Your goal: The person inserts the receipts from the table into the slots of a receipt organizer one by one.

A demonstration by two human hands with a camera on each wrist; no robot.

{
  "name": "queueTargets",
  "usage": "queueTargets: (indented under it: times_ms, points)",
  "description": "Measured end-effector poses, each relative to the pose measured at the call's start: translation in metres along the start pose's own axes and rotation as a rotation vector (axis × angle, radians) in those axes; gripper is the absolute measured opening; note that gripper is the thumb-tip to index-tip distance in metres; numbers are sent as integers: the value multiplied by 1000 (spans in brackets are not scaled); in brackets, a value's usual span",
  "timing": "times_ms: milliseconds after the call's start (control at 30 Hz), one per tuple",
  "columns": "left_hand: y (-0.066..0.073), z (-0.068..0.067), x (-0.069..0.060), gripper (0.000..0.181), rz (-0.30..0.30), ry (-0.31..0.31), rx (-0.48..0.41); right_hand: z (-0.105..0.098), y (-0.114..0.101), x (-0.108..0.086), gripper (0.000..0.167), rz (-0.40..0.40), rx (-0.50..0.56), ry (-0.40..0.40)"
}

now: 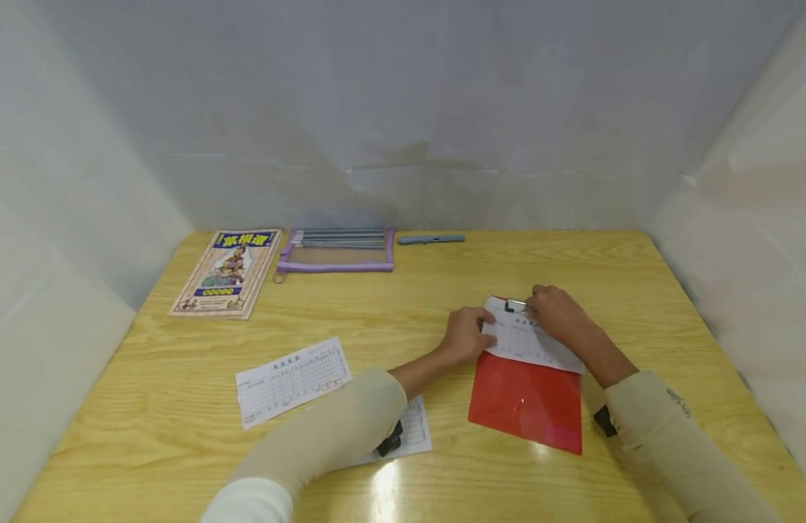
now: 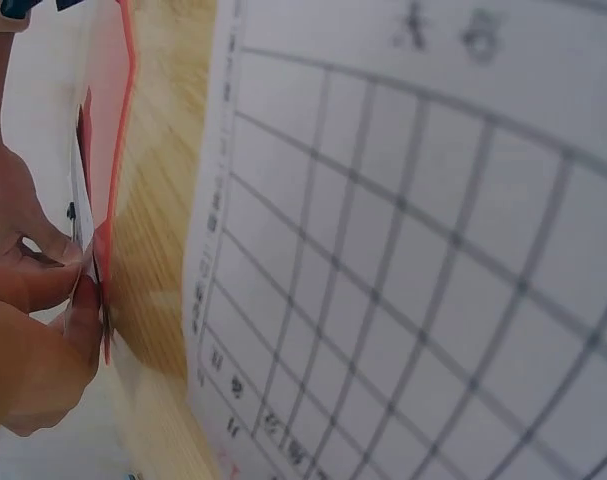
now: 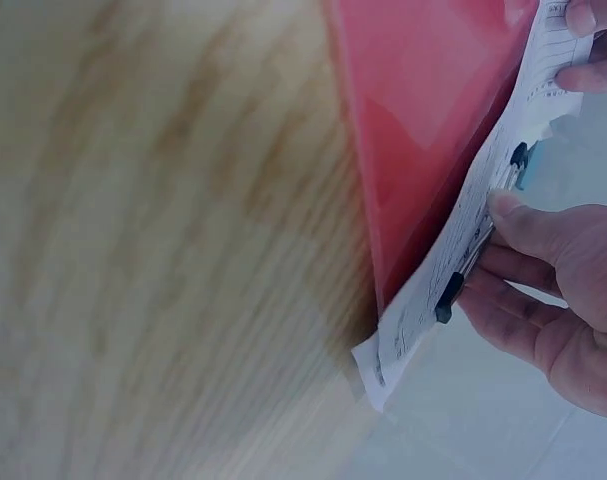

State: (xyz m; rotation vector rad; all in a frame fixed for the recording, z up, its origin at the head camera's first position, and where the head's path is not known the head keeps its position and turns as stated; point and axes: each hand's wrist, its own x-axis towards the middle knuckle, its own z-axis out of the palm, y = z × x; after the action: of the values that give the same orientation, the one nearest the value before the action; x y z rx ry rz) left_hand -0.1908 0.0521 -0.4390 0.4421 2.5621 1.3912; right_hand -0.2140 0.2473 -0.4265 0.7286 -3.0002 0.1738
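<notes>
Head: we see the red clipboard (image 1: 525, 407), sheet (image 1: 517, 342) atop, at four o'clock, clip (image 1: 517, 306) and long axis towards twelve. Left wrist: left hand (image 2: 43, 365), at nine, pinches the sheet's edge. Right wrist: right hand (image 3: 558, 285), from three, pinches the clip (thumb uppermost).

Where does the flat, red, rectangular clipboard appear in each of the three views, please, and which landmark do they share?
Head: right of centre, in the lower half; red clipboard.
Left wrist: near the left side, a narrow red strip going down from the top edge.
Right wrist: top, right of centre, a red wedge narrowing downward.
Shared landmark: the white printed paper lying over its clip end, seen almost edge-on in the left wrist view.
</notes>
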Motion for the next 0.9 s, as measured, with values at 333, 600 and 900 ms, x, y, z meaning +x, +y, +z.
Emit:
queueTargets:
  times_ms: [333, 600, 900]
  points:
    - [3, 2, 0, 28, -24, 0, 0, 1, 0, -2, 8, -4, -35, -2]
    - [3, 3, 1, 29, -38, -6, -1, 2, 0, -3, 9, -23, -60, 5]
    - [4, 5, 3, 34, -53, -27, 35, 1, 1, -3, 11, -37, -75, 9]
